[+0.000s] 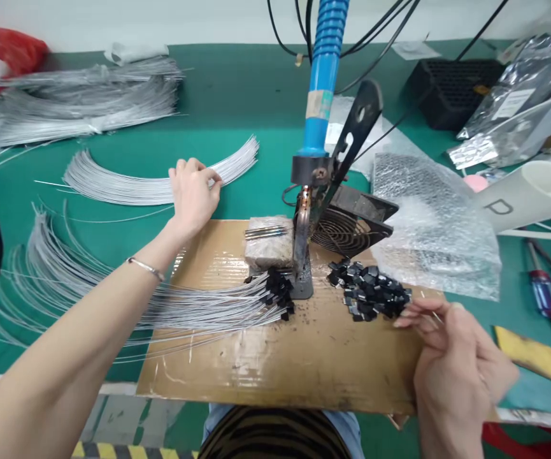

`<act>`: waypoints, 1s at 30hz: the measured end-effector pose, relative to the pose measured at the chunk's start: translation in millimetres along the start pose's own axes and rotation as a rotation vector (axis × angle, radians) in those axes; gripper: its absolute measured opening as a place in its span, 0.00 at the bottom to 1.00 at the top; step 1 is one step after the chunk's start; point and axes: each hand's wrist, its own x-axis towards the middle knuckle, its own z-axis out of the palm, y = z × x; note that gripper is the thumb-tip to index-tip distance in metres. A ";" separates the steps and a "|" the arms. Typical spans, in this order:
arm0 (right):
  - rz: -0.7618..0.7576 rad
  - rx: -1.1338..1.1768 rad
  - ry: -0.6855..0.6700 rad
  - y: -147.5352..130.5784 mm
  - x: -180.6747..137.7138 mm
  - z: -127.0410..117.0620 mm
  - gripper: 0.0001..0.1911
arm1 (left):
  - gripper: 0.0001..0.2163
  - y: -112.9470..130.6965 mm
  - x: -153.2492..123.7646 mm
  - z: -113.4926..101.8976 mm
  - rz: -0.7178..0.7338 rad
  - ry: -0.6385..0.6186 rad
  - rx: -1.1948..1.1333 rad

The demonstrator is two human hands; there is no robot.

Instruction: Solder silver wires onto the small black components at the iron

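Observation:
My left hand (193, 194) lies over a curved bundle of white wires (122, 185), its thumb and forefinger pinched at the wires near the right end. On the right, my right hand (457, 363) is closed, fingertips beside a pile of small black connectors (371, 290). A thin pale thing shows between those fingers; its kind is not clear. Under my left forearm a second bundle of wires (208, 303) spreads out, with black connectors (279, 293) on its right ends, resting on a brown cardboard sheet (304, 363).
A blue hose (325, 76) with a metal stand rises mid-table, beside a small black fan (346, 223) and a pale block (268, 242) with metal tips. Bubble wrap (437, 223), a screwdriver (545, 293) and a yellow sponge (530, 354) lie right. More wires (84, 102) lie back left.

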 end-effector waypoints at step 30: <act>-0.009 -0.213 -0.051 4.9 -3.1 -9.1 0.17 | 0.11 19.6 19.4 33.5 -0.066 0.078 -0.222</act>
